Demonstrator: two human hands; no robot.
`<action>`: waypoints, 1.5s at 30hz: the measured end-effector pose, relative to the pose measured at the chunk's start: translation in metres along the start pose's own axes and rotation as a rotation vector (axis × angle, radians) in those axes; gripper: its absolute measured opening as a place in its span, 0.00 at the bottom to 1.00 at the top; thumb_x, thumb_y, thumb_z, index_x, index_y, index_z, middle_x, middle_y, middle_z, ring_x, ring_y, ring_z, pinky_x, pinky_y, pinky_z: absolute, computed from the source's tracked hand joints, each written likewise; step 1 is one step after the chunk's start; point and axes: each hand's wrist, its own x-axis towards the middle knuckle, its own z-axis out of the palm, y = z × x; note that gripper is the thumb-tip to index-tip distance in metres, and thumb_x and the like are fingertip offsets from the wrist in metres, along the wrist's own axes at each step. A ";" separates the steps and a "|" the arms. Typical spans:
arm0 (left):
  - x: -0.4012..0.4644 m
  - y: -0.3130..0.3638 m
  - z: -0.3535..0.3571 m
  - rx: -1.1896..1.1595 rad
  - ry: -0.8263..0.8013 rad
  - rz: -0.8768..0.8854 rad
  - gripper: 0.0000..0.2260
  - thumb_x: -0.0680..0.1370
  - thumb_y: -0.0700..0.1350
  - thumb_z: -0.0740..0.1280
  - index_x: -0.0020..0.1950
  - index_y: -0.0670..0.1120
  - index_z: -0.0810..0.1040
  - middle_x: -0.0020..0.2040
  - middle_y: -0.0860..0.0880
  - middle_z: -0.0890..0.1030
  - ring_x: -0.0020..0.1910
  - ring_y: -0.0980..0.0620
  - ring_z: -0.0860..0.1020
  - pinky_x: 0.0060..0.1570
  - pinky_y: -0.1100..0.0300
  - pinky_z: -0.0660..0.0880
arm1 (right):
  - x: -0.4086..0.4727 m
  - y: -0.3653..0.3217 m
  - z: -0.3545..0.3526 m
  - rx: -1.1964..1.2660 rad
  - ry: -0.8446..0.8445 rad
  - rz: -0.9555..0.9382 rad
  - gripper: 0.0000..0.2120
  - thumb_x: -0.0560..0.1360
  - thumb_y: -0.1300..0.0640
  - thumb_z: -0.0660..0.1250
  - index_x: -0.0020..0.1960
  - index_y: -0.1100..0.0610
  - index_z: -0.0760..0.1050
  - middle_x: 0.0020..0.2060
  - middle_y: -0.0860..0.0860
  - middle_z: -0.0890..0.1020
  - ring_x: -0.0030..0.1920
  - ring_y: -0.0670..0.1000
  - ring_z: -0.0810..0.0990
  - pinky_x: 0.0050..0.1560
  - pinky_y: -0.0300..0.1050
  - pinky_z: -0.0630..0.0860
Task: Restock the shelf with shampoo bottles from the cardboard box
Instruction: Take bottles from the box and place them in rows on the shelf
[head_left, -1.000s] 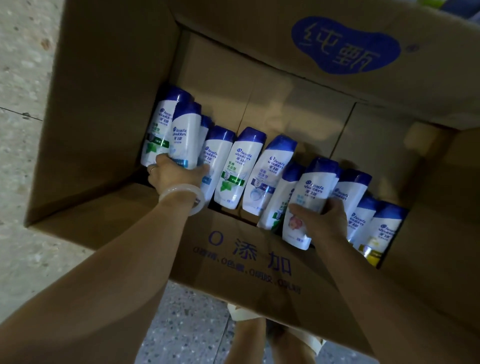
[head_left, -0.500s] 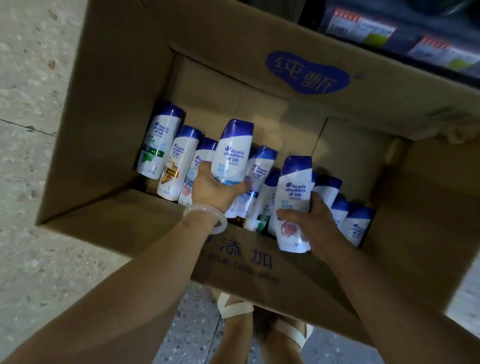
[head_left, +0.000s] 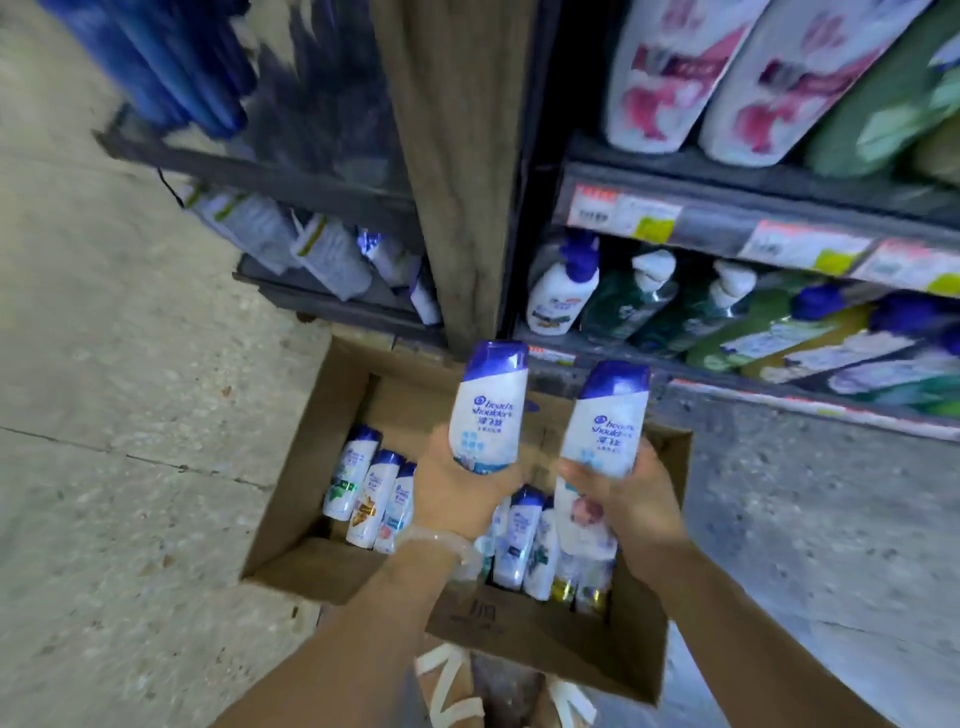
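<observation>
Below, the open brown cardboard box holds upright white blue-capped shampoo bottles. Above it, left hand fingers clamp 1 bottle; right hand fingers clamp another, near the stocked shelf.

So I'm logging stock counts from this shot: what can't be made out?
Head view only:
- Bottles in the cardboard box: the left hand and right hand hide some, so no count.
- Price tags: motion blur, unreadable.
- Top-shelf bottles: cut off by the frame's upper edge.
</observation>
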 end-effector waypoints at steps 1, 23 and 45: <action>-0.007 0.024 -0.005 -0.002 0.000 0.031 0.21 0.61 0.39 0.79 0.42 0.52 0.70 0.38 0.57 0.77 0.35 0.62 0.77 0.28 0.72 0.72 | -0.013 -0.022 -0.002 -0.004 0.012 -0.039 0.17 0.65 0.67 0.75 0.50 0.62 0.73 0.33 0.55 0.81 0.19 0.47 0.73 0.19 0.37 0.70; -0.269 0.469 -0.066 -0.097 -0.062 0.750 0.18 0.61 0.39 0.79 0.42 0.49 0.72 0.41 0.48 0.79 0.40 0.49 0.78 0.41 0.59 0.72 | -0.354 -0.409 -0.076 0.139 0.169 -0.741 0.22 0.61 0.68 0.77 0.49 0.54 0.72 0.37 0.52 0.83 0.27 0.43 0.81 0.24 0.39 0.76; -0.448 0.515 0.119 -0.276 -0.020 0.743 0.22 0.58 0.40 0.79 0.44 0.49 0.71 0.39 0.54 0.78 0.36 0.61 0.76 0.29 0.70 0.68 | -0.441 -0.442 -0.324 0.090 0.076 -0.846 0.23 0.59 0.69 0.77 0.51 0.59 0.73 0.36 0.55 0.84 0.30 0.48 0.82 0.29 0.41 0.78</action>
